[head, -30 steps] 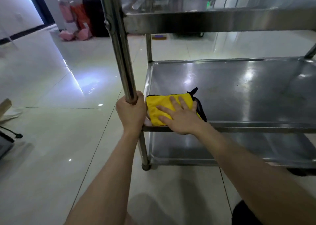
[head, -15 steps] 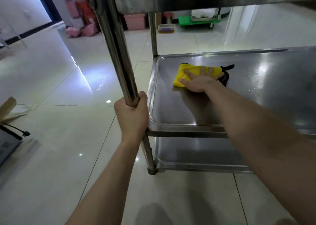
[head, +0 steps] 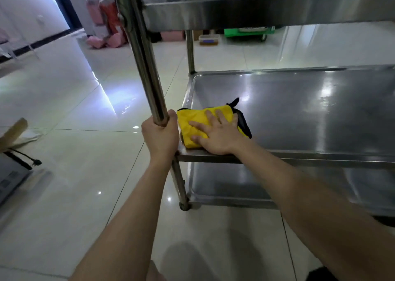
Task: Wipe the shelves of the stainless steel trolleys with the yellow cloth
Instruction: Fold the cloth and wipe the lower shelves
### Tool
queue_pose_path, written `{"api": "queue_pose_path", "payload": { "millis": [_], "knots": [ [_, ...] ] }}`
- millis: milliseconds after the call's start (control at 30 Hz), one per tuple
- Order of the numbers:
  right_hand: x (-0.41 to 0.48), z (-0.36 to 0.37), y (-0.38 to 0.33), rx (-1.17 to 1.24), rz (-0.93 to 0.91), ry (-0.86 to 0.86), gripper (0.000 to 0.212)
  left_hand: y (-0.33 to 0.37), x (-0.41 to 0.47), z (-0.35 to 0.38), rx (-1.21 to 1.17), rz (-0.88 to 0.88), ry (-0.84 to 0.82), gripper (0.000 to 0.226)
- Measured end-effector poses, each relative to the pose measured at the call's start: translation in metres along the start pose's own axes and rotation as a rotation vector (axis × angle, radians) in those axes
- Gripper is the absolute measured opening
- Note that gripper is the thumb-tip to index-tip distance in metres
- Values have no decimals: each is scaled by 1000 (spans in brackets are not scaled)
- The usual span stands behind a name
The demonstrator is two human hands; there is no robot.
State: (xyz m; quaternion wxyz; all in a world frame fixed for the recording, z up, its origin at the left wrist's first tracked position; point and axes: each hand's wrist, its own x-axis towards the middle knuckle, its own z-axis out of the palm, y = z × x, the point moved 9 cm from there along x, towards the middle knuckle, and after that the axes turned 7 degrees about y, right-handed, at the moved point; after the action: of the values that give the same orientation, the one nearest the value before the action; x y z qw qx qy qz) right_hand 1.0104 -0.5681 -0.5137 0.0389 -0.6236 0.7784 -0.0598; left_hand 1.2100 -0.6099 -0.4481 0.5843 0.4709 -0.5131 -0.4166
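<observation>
Gripping: left hand (head: pixel 160 135) is clenching round steel trolley post (head: pixel 145 62); right hand (head: pixel 215 134), flat, is pressing soft, light folded yellow cloth (head: pixel 193 118) onto slick middle steel shelf (head: pixel 299 109).

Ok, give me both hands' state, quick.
Left hand: closed around the trolley post.
Right hand: open, flat, pressing the yellow cloth on the middle shelf.

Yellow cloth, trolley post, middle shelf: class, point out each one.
yellow cloth (head: pixel 195 120): head view, on its bare yellow top.
trolley post (head: pixel 147 71): head view, on the tube above the left hand (head: pixel 160 135).
middle shelf (head: pixel 299 109): head view, on its bare steel surface.
</observation>
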Motion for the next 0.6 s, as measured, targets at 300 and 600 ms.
{"api": "queue_pose_path", "payload": {
  "millis": [300,600],
  "knots": [
    [-119,-27,179,14,232,1,62,11,-5,-8,172,19,35,46],
    [-132,-27,198,2,324,5,78,56,-143,75,490,837,-64,24]
  ]
}}
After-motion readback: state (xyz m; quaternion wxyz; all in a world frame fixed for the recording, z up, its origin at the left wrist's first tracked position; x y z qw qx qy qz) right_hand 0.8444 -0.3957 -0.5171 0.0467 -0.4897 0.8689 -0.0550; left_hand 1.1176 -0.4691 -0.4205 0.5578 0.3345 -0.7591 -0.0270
